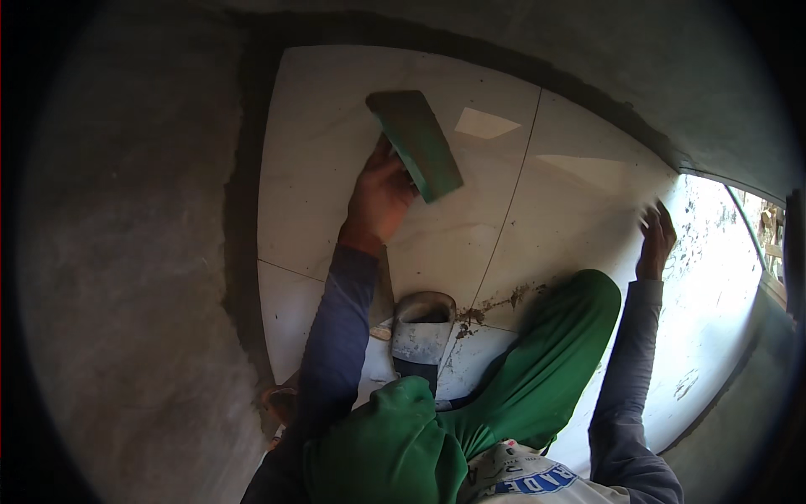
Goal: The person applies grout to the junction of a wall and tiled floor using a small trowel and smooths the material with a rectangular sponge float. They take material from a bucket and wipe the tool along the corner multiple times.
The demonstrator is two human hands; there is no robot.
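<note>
My left hand (382,197) is closed on a green rectangular float (424,151), held tilted above the white tiled floor (336,151). The float's broad face looks brownish and dirty. Its handle is hidden, with my fingers behind the near edge. Off to the right, my right hand (656,244) is raised over the tiles near the bright doorway side. Its fingers are stretched out and slightly bent, blurred at the tips, and I see nothing in them.
Dark, damp-looking bands run along the foot of the grey walls (143,227). Brown crumbs of dirt (474,317) lie along a tile joint by my worn grey footwear (422,336). My green-trousered knee (588,302) stands between my arms. A reddish-brown object (280,403) is partly hidden by my left sleeve.
</note>
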